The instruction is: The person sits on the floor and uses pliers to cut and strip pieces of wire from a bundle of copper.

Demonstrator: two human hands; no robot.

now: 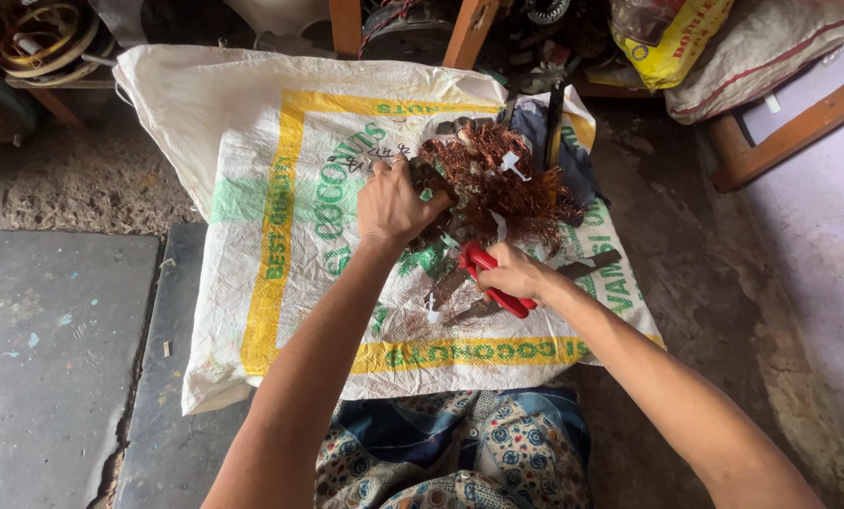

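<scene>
A white woven sack point(252, 188) lies flat on the floor, a yellow band framing its printed panel, with green lettering and a pale green patch inside the frame. Its upper left corner is folded and rumpled. At the top right, a yellow bag point(671, 42) with red print leans on a pale sack point(770, 57) with a thin red stripe. A wooden frame point(789, 132) runs along the right edge, and two wooden legs point(464, 28) stand beyond the sack's far edge.

On the sack's right half sits a tangle of copper wire point(502, 184), reddish brown, with small white scraps point(509, 163) caught in it. A dark cloth point(544, 132) lies just behind it.

The left hand point(393, 203) is curled closed on the left edge of the wire, gripping it, knuckles up. The right hand point(516, 275) is wrapped shut around the red handles of pliers point(488, 273), just nearer than the wire. The handles' long axis runs diagonally, from upper left beside the wire down to lower right under the palm. The tool's working end is hidden, so I cannot tell which way it points.

Dark scraps point(591, 264) lie on the sack right of the right hand. A patterned blue cloth point(459, 452) covers the person's lap at the bottom. A grey slab point(45, 358) fills the lower left.
</scene>
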